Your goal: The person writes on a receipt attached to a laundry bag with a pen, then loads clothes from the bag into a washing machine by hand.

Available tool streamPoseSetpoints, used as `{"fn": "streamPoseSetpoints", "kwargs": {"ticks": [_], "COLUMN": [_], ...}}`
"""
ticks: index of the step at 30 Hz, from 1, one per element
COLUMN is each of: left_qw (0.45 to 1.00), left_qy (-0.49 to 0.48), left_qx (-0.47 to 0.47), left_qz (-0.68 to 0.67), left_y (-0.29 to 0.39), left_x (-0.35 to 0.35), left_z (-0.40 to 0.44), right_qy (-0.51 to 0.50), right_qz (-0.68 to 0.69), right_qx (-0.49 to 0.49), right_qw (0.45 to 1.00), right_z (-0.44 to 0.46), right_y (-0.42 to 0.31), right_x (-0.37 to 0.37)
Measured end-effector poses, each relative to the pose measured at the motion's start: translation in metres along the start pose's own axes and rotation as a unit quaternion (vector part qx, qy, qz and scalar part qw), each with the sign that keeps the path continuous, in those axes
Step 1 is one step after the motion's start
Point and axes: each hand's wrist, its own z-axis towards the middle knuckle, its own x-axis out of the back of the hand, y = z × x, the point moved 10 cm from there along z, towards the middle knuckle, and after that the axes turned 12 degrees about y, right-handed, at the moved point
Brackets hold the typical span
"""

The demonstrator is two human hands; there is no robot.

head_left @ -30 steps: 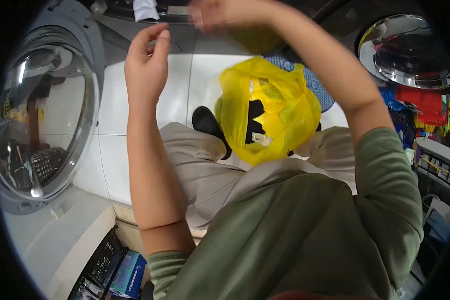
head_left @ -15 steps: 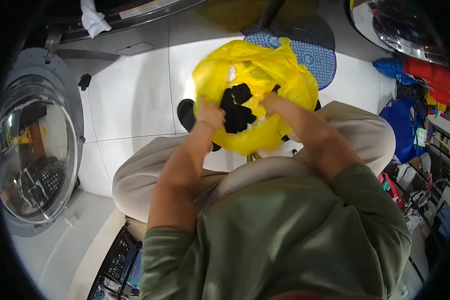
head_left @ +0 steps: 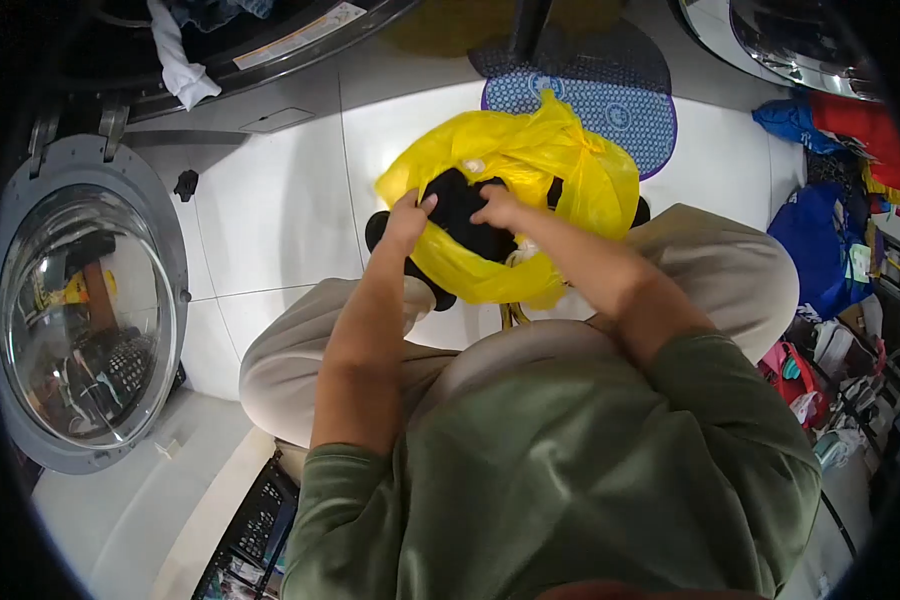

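A yellow plastic bag [head_left: 595,190] stands with its mouth spread wide on the floor between my legs. Black cloth pieces [head_left: 457,215] lie inside it, bunched toward the left, with a little white material showing near them. My left hand [head_left: 407,222] is closed on the bag's left rim, thumb toward the inside. Reaching into the mouth from the right, my right hand [head_left: 500,210] pinches the black cloth; its fingertips are partly hidden in the dark fabric.
Left, a round glass washer door [head_left: 90,300] hangs open. White cloth [head_left: 182,75] drapes from the drum above. A small black item [head_left: 185,185] lies on the tiles. A blue patterned mat [head_left: 610,115] is behind the bag. Blue bags [head_left: 815,245] and clutter line the right.
My right hand has moved left from the bag's right side onto the black cloth. The left hand has shifted slightly up and left along the rim, and the black cloth has been bunched together.
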Motion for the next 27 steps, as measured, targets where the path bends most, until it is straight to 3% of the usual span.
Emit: {"fn": "streamPoseSetpoints", "kwargs": {"ticks": [1, 2, 4, 6, 7, 9, 10, 12, 13, 15, 17, 18, 19, 20, 21, 22, 24, 26, 27], "left_qw": [0.994, 0.99, 0.995, 0.981, 0.969, 0.976, 0.975, 0.941, 0.961, 0.957, 0.935, 0.935, 0.926, 0.909, 0.844, 0.794, 0.723, 0.721, 0.718], "left_qy": [-0.013, 0.028, 0.079, 0.042, 0.023, 0.08, 0.107, 0.022, -0.086, -0.208, -0.271, -0.289, -0.305, -0.319, -0.275, -0.299, -0.267, -0.215, -0.19], "left_qx": [0.019, 0.005, -0.025, -0.02, -0.015, -0.082, -0.115, -0.337, -0.261, -0.2, -0.228, -0.189, -0.149, -0.106, -0.028, -0.01, -0.024, -0.036, -0.042], "left_qz": [-0.106, -0.139, 0.061, 0.186, 0.247, 0.185, 0.155, -0.004, 0.008, 0.032, 0.005, -0.081, -0.165, -0.247, -0.459, -0.529, -0.637, -0.658, -0.668], "left_y": [0.038, 0.015, -0.001, 0.007, 0.015, 0.077, 0.102, 0.163, 0.176, 0.19, 0.21, 0.204, 0.187, 0.18, 0.207, 0.188, 0.176, 0.178, 0.179], "left_x": [0.011, 0.016, 0.045, 0.066, 0.074, 0.086, 0.085, 0.051, 0.028, -0.01, -0.025, -0.03, -0.037, -0.037, 0.004, 0.008, 0.041, 0.075, 0.09], "left_z": [-0.02, 0.006, 0.03, 0.035, 0.03, 0.005, -0.007, -0.036, -0.058, -0.098, -0.127, -0.121, -0.108, -0.099, -0.127, -0.103, -0.078, -0.081, -0.082], "right_qy": [-0.019, -0.036, -0.157, -0.068, -0.074, -0.088, -0.026, 0.097, 0.119, 0.165, 0.232, 0.277, 0.269, 0.248, 0.257, 0.251, 0.149, 0.083, 0.141], "right_qz": [-0.029, -0.058, -0.085, -0.148, -0.108, -0.029, -0.079, -0.177, -0.157, -0.113, -0.126, -0.142, -0.153, -0.093, 0.019, 0.133, 0.263, 0.332, 0.297], "right_qx": [0.018, 0.036, -0.002, 0.1, 0.091, 0.075, 0.154, 0.305, 0.304, 0.3, 0.305, 0.325, 0.318, 0.216, 0.148, 0.076, -0.006, -0.056, -0.072], "right_qw": [0.999, 0.997, 0.984, 0.982, 0.987, 0.993, 0.985, 0.931, 0.932, 0.933, 0.915, 0.893, 0.896, 0.94, 0.955, 0.956, 0.953, 0.938, 0.942], "right_z": [0.004, 0.003, -0.032, -0.051, -0.062, -0.086, -0.104, -0.158, -0.176, -0.21, -0.235, -0.239, -0.231, -0.216, -0.203, -0.189, -0.188, -0.184, -0.196], "right_y": [-0.006, -0.022, -0.067, -0.107, -0.116, -0.136, -0.163, -0.224, -0.24, -0.27, -0.286, -0.285, -0.275, -0.248, -0.215, -0.182, -0.155, -0.135, -0.127], "right_x": [0.028, 0.062, 0.116, 0.17, 0.181, 0.196, 0.209, 0.225, 0.234, 0.255, 0.281, 0.297, 0.311, 0.324, 0.34, 0.344, 0.327, 0.308, 0.313]}}
